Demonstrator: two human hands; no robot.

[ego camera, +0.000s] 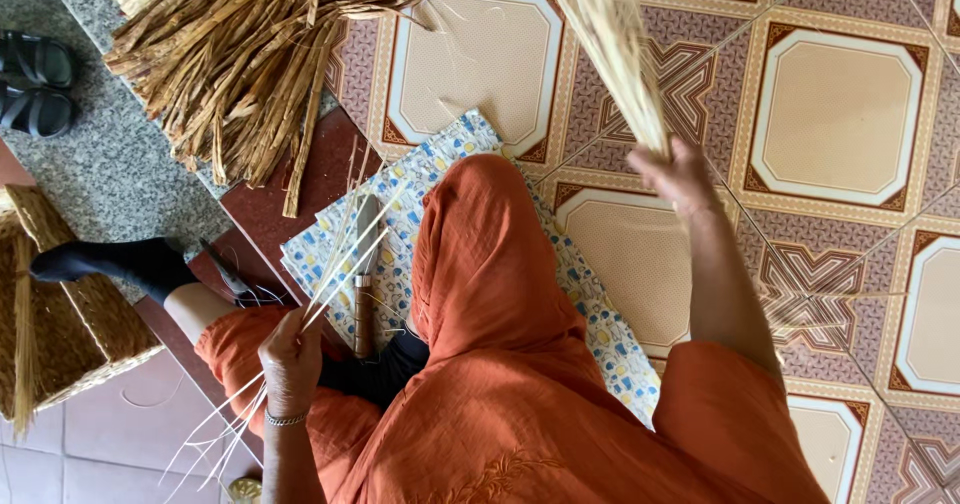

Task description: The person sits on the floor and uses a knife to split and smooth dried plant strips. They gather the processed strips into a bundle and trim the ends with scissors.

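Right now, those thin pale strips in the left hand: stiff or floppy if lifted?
Probably springy: the strips fan out straight above the left hand. Likely light: a loose grip carries several. Below the hand their ends droop slightly, so they would probably bend.

Patterned tile floor [840, 114], printed cloth mat [440, 164] on it, dried fibre heap [240, 54], black sandals [35, 84]

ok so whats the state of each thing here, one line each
left hand: closed on thin strips
right hand: raised, gripping fibre bundle
knife: lying flat on patterned cloth, untouched
dry strip pile: heaped loose on floor
sandals: off, side by side
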